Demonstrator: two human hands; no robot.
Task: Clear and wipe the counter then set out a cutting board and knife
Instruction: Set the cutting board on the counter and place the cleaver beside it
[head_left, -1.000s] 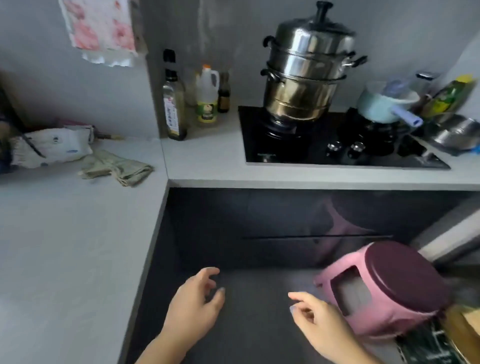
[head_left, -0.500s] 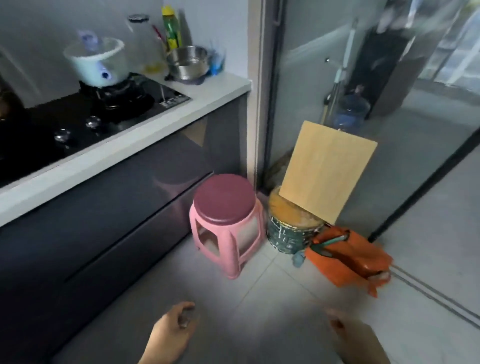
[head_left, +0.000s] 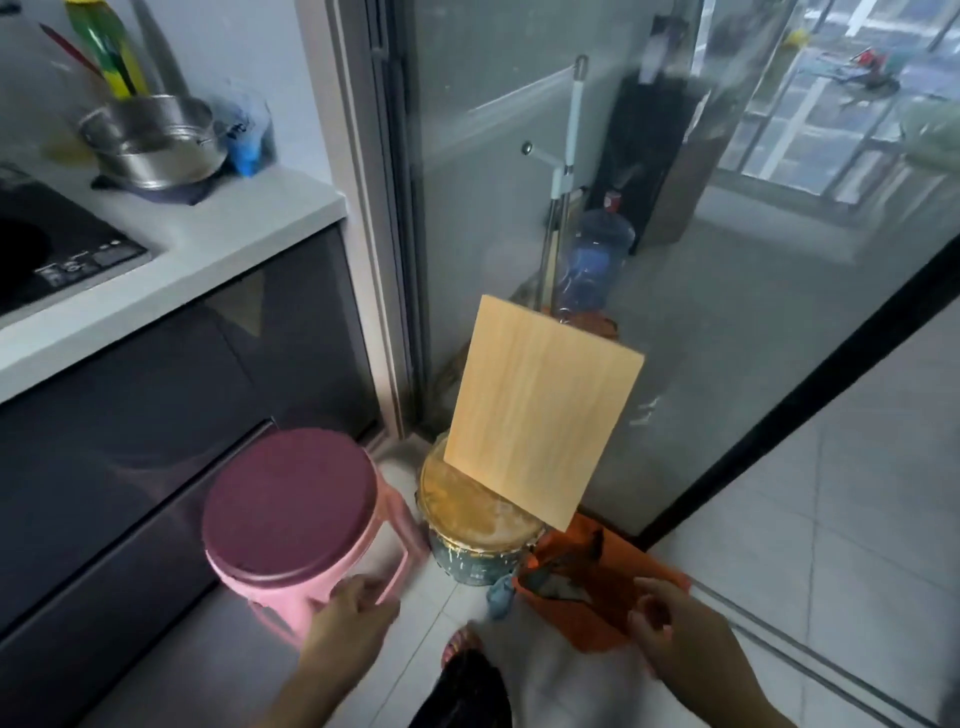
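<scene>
Glass door (head_left: 675, 270), closed, at right; tabletop (head_left: 234, 228) at left, above dark cabinets. Board (head_left: 540, 410): pale wood, tilted, leaning on the glass, its lower edge resting on the can (head_left: 478, 535) lid. Stool (head_left: 291, 499): pink, dark seat, on the floor just beside the can. Orange bag (head_left: 613, 592) on the floor, touching the can's right side. Steel pot (head_left: 156, 145) at the tabletop's far end. Left hand (head_left: 348, 618) before the stool's rim, right hand (head_left: 675, 639) over the bag; both hands loosely curled, holding nothing, apart from the board.
</scene>
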